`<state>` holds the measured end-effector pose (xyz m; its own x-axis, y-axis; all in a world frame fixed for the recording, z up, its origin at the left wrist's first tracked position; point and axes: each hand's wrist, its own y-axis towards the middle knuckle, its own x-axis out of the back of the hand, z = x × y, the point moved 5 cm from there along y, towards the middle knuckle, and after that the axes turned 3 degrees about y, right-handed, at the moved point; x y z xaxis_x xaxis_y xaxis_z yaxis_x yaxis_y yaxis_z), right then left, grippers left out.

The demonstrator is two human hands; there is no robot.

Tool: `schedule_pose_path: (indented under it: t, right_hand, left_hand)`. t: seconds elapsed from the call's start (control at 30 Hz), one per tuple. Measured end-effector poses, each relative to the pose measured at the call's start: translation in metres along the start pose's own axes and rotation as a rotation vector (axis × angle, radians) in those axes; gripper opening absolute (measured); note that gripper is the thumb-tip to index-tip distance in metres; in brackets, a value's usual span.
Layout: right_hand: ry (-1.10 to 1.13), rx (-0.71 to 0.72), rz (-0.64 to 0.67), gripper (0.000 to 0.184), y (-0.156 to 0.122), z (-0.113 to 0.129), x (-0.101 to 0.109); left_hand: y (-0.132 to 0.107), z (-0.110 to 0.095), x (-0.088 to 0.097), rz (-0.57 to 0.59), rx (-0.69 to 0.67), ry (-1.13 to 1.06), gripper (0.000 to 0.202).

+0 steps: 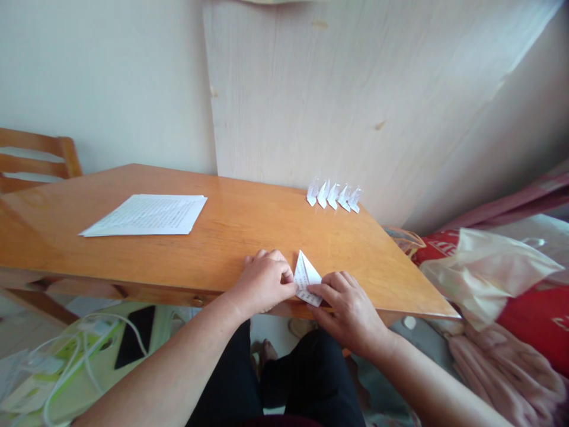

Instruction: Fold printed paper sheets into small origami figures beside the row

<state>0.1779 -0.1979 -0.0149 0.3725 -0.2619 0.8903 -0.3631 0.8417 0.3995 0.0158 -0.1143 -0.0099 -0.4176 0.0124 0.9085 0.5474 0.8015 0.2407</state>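
Evidently, in the head view, the left hand (265, 280) and the right hand (349, 305) were both on a small folded paper (307, 276), which stood between them at the near edge of the table (253, 213), its sharp tip pointing away from the person. The left forearm came in slantwise from the lower left, the wrist bent a little, the back of the hand uppermost and the fingers curled; thumb and forefinger closed in a narrow pinch on the paper's left side. The right forearm slanted in from the lower right, knuckles raised, with the forefinger stretched across the paper's lower right part and the thumb lower down, by the table edge, so that this hand too held the paper in a narrow grip. Whether the right thumb pressed beneath the paper could not be told.

Beyond the right hand, near the table's far edge, five folded paper pieces (333, 196) stood in a row, close beside one another. Well to the left of the left hand, and farther off, lay a stack of printed sheets (146, 214).
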Motion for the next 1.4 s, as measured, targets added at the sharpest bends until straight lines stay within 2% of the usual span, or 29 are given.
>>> schedule_pose_path:
  t: [0.2,0.33,0.57,1.03,1.4]
  right_hand:
    - [-0.002,0.040,0.006,0.018,0.002,0.003,0.003]
    - [-0.007,0.052,0.037,0.019,0.005,0.007,0.004]
    - [-0.049,0.045,0.087,0.011,0.009,0.011,0.007]
    - [0.081,0.002,-0.018,0.012,0.012,0.003,0.005]
    - [0.189,-0.189,0.005,0.026,0.025,-0.011,-0.004]
  left_hand:
    - [-0.004,-0.004,0.004,-0.036,-0.053,0.011,0.006]
    - [-0.005,-0.006,0.005,0.009,-0.104,0.005,0.008]
    - [0.000,0.003,0.002,0.056,-0.101,-0.052,0.010]
    - [0.003,0.002,0.004,0.109,-0.045,-0.075,0.008]
    - [0.001,0.001,0.005,0.137,-0.057,-0.064,0.010]
